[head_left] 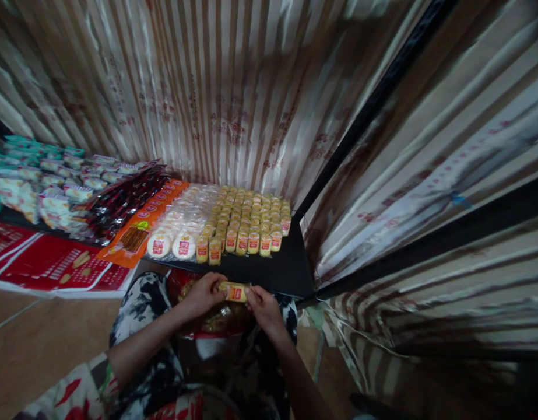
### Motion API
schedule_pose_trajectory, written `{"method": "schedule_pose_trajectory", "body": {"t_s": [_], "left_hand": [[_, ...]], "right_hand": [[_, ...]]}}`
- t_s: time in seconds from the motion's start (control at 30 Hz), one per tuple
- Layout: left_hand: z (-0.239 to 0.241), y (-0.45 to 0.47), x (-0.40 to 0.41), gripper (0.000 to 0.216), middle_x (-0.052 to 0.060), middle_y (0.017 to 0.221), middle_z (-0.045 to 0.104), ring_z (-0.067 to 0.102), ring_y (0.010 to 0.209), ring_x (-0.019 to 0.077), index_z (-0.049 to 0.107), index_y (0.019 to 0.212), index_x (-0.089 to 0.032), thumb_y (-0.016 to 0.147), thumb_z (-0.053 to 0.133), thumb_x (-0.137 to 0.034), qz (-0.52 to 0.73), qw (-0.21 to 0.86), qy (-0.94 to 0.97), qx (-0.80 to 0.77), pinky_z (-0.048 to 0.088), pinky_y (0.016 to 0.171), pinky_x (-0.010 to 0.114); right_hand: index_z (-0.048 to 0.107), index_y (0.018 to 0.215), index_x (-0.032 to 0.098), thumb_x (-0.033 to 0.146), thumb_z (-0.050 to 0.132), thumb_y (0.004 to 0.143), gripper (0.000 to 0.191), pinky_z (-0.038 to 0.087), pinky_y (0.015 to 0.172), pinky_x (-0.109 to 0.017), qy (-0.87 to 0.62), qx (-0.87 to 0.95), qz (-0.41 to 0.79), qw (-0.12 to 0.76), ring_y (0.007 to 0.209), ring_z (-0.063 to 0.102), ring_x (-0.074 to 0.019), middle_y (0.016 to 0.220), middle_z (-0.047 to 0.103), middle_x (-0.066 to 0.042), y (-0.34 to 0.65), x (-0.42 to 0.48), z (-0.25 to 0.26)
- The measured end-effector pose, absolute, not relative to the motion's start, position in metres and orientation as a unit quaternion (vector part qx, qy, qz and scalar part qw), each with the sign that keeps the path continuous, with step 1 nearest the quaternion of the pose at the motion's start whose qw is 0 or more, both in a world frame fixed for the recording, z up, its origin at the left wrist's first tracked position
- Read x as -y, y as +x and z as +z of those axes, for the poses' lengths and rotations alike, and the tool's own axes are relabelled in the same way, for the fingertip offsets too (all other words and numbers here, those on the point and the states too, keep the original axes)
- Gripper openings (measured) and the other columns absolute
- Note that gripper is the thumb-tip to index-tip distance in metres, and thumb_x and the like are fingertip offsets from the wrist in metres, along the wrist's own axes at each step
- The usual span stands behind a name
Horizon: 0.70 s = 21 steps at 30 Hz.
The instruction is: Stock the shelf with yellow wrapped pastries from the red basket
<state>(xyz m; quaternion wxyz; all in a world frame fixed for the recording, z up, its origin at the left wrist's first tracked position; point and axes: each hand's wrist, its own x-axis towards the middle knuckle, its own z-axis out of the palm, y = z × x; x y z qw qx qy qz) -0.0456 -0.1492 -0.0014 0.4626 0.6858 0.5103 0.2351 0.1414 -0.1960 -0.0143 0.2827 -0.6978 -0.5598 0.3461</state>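
Between my two hands is a small yellow wrapped snack with a red label, held level above my lap. My left hand pinches its left end, and my right hand pinches the right end. Below them, partly hidden by my hands, a red bag with more yellow packets sits between my knees. Just ahead, rows of matching yellow snacks stand on a black shelf.
Left of the yellow rows lie white round packets, an orange bag, dark red packets and white-and-teal packets. A red printed sheet hangs at the shelf's front. Striped curtains and a black post rise behind.
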Motion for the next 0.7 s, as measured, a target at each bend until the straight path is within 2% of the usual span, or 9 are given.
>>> {"method": "schedule_pose_trajectory", "body": {"t_s": [0.1,0.17,0.23,0.37,0.47,0.63,0.7], "left_hand": [[0.024,-0.035,0.136,0.028,0.001,0.084,0.055,0.052,0.074,0.0143,0.062,0.094,-0.019,0.067,0.054,-0.023,0.182,0.378,0.790,-0.446,0.040,0.067,0.023],[0.043,-0.025,0.126,0.029,0.001,0.086,0.054,0.052,0.075,0.0142,0.062,0.095,-0.021,0.067,0.054,-0.021,0.154,0.347,0.832,-0.404,0.039,0.068,0.022],[0.061,-0.012,0.117,0.030,0.001,0.089,0.055,0.053,0.076,0.0145,0.062,0.097,-0.021,0.068,0.054,-0.020,0.141,0.336,0.853,-0.373,0.040,0.069,0.022],[0.085,0.019,0.099,0.029,0.003,0.090,0.056,0.054,0.081,0.0180,0.063,0.096,-0.022,0.069,0.056,-0.020,0.121,0.306,0.886,-0.328,0.042,0.073,0.025],[0.093,0.045,0.088,0.033,0.005,0.098,0.056,0.055,0.090,0.0214,0.061,0.104,-0.021,0.072,0.053,-0.019,0.114,0.250,0.915,-0.297,0.044,0.078,0.028],[0.090,0.088,0.080,0.043,0.011,0.118,0.050,0.053,0.104,0.0213,0.047,0.123,-0.015,0.080,0.042,-0.016,0.193,0.189,0.915,-0.299,0.045,0.087,0.030],[0.084,0.100,0.080,0.043,0.013,0.129,0.045,0.046,0.116,0.0222,0.043,0.126,-0.012,0.083,0.038,-0.015,0.229,0.152,0.920,-0.278,0.041,0.095,0.032]], "right_hand": [[0.066,0.090,0.020,0.034,0.048,0.080,0.025,0.045,0.073,-0.028,-0.713,0.622,0.204,0.250,0.080,0.059,-0.0195,0.083,0.064,-0.006,0.150,0.200,-0.001],[0.062,0.107,0.021,0.029,0.050,0.080,0.030,0.043,0.084,-0.031,-0.695,0.648,0.155,0.272,0.094,0.056,-0.0213,0.099,0.063,-0.008,0.157,0.200,0.007],[0.058,0.113,0.022,0.028,0.050,0.081,0.034,0.041,0.089,-0.033,-0.667,0.665,0.142,0.305,0.102,0.053,-0.0213,0.108,0.062,-0.007,0.164,0.197,0.014],[0.060,0.110,0.024,0.030,0.049,0.082,0.031,0.043,0.089,-0.034,-0.651,0.654,0.150,0.355,0.100,0.053,-0.0206,0.106,0.064,-0.005,0.180,0.189,0.020],[0.061,0.108,0.021,0.034,0.048,0.082,0.032,0.045,0.083,-0.033,-0.673,0.616,0.137,0.386,0.094,0.055,-0.0209,0.102,0.064,-0.007,0.196,0.181,0.019],[0.059,0.108,0.017,0.043,0.045,0.081,0.041,0.047,0.072,-0.031,-0.713,0.515,0.124,0.460,0.086,0.057,-0.0199,0.099,0.064,-0.009,0.224,0.159,0.013],[0.058,0.109,0.015,0.045,0.045,0.080,0.044,0.048,0.071,-0.030,-0.720,0.476,0.122,0.490,0.086,0.057,-0.0197,0.099,0.063,-0.010,0.233,0.146,0.012]]}}
